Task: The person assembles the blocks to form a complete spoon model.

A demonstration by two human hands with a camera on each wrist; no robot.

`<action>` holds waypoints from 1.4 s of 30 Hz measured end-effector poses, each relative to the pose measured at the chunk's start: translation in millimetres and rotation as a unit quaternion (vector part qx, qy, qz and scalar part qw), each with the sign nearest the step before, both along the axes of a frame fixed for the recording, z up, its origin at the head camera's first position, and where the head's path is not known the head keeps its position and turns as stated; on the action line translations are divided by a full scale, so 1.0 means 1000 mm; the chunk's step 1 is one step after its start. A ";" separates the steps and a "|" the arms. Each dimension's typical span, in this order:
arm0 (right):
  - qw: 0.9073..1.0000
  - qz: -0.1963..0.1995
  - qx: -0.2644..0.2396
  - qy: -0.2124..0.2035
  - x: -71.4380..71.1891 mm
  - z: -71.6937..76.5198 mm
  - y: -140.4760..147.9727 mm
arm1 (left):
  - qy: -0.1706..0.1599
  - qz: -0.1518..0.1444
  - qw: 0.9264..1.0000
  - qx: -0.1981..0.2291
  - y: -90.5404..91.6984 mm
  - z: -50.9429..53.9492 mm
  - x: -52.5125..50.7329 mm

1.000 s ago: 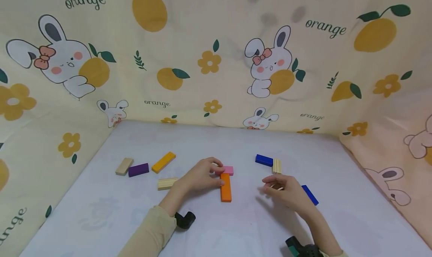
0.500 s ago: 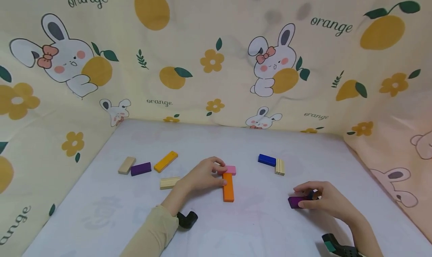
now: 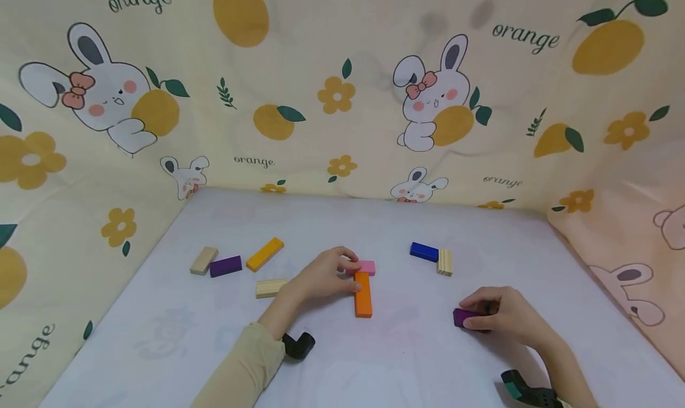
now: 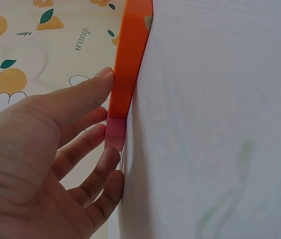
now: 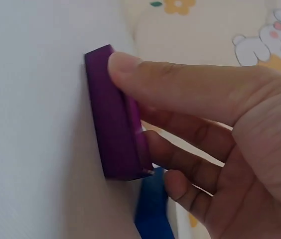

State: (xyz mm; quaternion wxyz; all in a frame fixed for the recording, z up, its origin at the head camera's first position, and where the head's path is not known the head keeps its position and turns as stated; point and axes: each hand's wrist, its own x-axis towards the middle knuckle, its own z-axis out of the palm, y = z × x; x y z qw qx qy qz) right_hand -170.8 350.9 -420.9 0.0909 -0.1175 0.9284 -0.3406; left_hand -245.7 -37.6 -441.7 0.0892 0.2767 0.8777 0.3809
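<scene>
In the head view, my left hand [image 3: 325, 272] rests beside an orange block [image 3: 363, 295] and a pink block [image 3: 366, 267], which meet in a T shape. Its thumb touches the orange block's side; the left wrist view has the fingertips against the pink block [image 4: 115, 128]. My right hand [image 3: 511, 314] pinches a purple block [image 3: 463, 317] between thumb and fingers at the right of the table. The right wrist view gives that purple block [image 5: 111, 117] with the thumb on its near edge. Behind it lies a blue block [image 5: 153, 206], partly covered.
Toward the back right, another blue block [image 3: 424, 251] touches a ridged plain-wood block [image 3: 445, 262]. On the left lie a plain-wood block [image 3: 204, 260], a second purple block [image 3: 226, 266], a yellow block [image 3: 264, 254] and a ridged wood block [image 3: 271, 288]. A printed cloth [image 3: 299, 69] hangs behind.
My right hand has moved from near the middle out to the right and gripped the purple block, then shifted slightly left with it. The left hand stays at the orange and pink blocks.
</scene>
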 end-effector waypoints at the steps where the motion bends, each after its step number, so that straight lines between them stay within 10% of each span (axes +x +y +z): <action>1: 1.000 -0.003 0.002 0.003 0.000 -0.001 -0.002 | 0.001 -0.001 1.000 0.000 0.000 0.000 0.000; 17: 0.999 -0.036 -0.031 -0.015 -0.003 -0.008 -0.025 | -0.003 0.008 1.000 0.009 0.000 -0.001 -0.001; 26: 0.987 0.053 -0.125 -0.087 -0.001 -0.008 -0.001 | -0.005 0.011 1.000 0.003 0.000 -0.003 -0.001; 42: 0.980 0.140 -0.114 -0.086 -0.001 -0.012 0.002 | -0.007 0.017 1.000 -0.003 0.001 -0.003 0.000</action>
